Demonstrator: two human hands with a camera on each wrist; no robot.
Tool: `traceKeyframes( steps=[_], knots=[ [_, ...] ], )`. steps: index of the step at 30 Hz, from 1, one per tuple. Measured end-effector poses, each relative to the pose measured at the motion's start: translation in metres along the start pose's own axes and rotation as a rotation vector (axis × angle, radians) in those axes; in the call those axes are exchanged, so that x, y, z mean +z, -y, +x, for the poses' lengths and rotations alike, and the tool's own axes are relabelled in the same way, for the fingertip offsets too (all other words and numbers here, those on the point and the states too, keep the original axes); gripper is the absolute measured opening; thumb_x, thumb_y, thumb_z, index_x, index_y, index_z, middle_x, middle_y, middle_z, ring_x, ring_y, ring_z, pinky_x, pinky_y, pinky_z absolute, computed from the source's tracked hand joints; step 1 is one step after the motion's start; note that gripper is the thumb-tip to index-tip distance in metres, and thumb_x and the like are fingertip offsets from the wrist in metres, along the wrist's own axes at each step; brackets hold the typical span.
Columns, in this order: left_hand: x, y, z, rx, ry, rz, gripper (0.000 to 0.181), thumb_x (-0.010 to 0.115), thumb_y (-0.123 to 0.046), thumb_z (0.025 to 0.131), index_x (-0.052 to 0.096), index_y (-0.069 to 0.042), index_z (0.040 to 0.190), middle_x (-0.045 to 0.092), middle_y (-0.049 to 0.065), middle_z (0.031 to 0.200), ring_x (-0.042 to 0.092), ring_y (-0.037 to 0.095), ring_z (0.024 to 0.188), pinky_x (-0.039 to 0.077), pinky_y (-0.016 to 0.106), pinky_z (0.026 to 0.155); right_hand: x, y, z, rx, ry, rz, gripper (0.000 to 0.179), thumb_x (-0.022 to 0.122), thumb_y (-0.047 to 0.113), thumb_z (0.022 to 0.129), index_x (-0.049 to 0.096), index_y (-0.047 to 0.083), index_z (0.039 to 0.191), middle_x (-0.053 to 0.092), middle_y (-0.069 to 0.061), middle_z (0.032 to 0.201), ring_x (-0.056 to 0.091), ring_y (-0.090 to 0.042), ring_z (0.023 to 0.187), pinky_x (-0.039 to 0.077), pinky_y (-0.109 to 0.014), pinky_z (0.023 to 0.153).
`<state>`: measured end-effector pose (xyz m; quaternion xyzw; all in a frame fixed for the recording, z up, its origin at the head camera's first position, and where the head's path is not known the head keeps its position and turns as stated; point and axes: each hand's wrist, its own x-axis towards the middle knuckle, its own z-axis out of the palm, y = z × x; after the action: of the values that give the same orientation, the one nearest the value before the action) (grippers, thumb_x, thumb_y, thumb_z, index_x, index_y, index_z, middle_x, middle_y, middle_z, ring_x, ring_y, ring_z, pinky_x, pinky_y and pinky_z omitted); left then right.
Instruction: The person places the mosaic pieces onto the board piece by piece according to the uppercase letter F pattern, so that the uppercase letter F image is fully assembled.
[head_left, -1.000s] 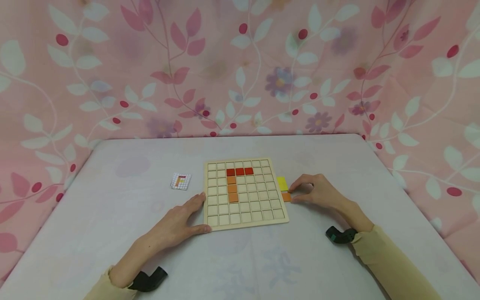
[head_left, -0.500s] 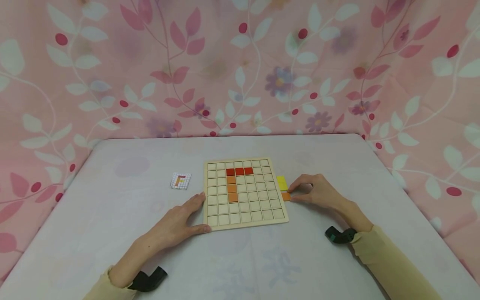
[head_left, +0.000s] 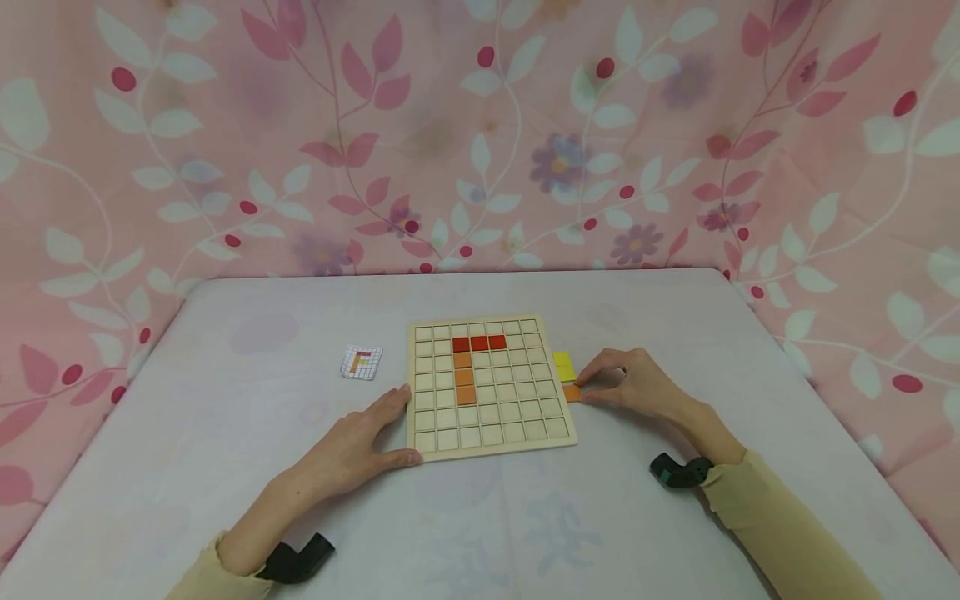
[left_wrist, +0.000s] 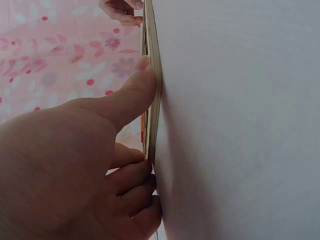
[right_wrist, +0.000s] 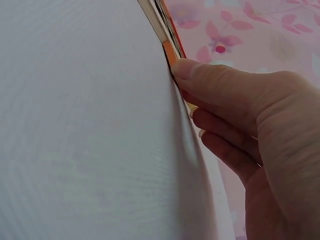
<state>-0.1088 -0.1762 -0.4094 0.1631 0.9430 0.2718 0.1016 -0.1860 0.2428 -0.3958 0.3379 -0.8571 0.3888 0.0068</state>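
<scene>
A square wooden grid board (head_left: 517,408) lies on the table, with red tiles (head_left: 479,342) in a row and orange tiles (head_left: 466,377) in a column below the row's left end. My left hand (head_left: 341,454) holds the board by its near left corner, thumb on the front edge and fingertips at the left side; the left wrist view shows those fingers bent against the edge. Beyond the board's right side, my right hand (head_left: 637,383) pinches a loose orange tile (right_wrist: 170,52) between thumb and fingers. Yellow tiles (head_left: 564,367) lie just behind it, against the board.
Left of the board lies a small pattern card (head_left: 362,362) printed with a coloured figure on a grid. A white cloth covers the table (head_left: 510,517), and a pink floral curtain (head_left: 450,133) hangs behind its far edge.
</scene>
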Motion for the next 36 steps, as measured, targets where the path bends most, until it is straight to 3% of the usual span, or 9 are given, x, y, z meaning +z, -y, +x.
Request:
traceKeyframes(
  steps=[7, 10, 16, 24, 36],
  knots=[
    [0.0, -0.001, 0.0, -0.007, 0.005, -0.004, 0.099, 0.076, -0.054, 0.083, 0.029, -0.01, 0.158, 0.031, 0.011, 0.162, 0.03, 0.035, 0.149, 0.032, 0.057, 0.116, -0.007, -0.025, -0.002, -0.017, -0.048, -0.021, 0.026, 0.088, 0.002, 0.071, 0.078, 0.008, 0.095, 0.077, -0.006, 0.09, 0.07, -0.025, 0.091, 0.048, -0.018, 0.091],
    [0.0, -0.001, -0.001, -0.011, 0.004, -0.005, 0.099, 0.075, -0.054, 0.083, 0.029, -0.01, 0.158, 0.031, 0.011, 0.163, 0.03, 0.035, 0.149, 0.032, 0.057, 0.116, -0.009, -0.027, 0.003, -0.005, -0.043, -0.03, 0.025, 0.089, 0.01, 0.073, 0.079, 0.015, 0.095, 0.076, 0.0, 0.092, 0.07, -0.019, 0.092, 0.051, -0.024, 0.091],
    [0.0, 0.0, -0.001, -0.006, -0.001, -0.012, 0.099, 0.076, -0.053, 0.083, 0.029, -0.01, 0.158, 0.031, 0.01, 0.163, 0.03, 0.034, 0.149, 0.032, 0.056, 0.116, 0.001, -0.014, 0.019, 0.015, -0.01, -0.035, 0.021, 0.089, 0.022, 0.076, 0.079, 0.02, 0.094, 0.075, 0.009, 0.092, 0.07, -0.013, 0.094, 0.055, -0.042, 0.087],
    [0.0, -0.001, 0.0, -0.003, 0.005, -0.009, 0.099, 0.075, -0.055, 0.082, 0.029, -0.011, 0.158, 0.031, 0.01, 0.162, 0.03, 0.033, 0.149, 0.032, 0.058, 0.115, 0.027, 0.005, 0.04, 0.001, -0.004, 0.018, 0.02, 0.088, 0.017, 0.076, 0.079, 0.016, 0.094, 0.076, 0.003, 0.09, 0.069, -0.016, 0.093, 0.049, -0.036, 0.095],
    [-0.001, -0.001, 0.001, -0.011, 0.012, -0.004, 0.099, 0.076, -0.055, 0.082, 0.029, -0.01, 0.158, 0.031, 0.011, 0.162, 0.031, 0.035, 0.149, 0.033, 0.057, 0.115, 0.064, 0.025, 0.069, -0.111, 0.032, 0.111, 0.017, 0.088, 0.017, 0.077, 0.08, 0.015, 0.092, 0.076, 0.0, 0.09, 0.069, -0.021, 0.089, 0.055, -0.045, 0.083]
  ],
)
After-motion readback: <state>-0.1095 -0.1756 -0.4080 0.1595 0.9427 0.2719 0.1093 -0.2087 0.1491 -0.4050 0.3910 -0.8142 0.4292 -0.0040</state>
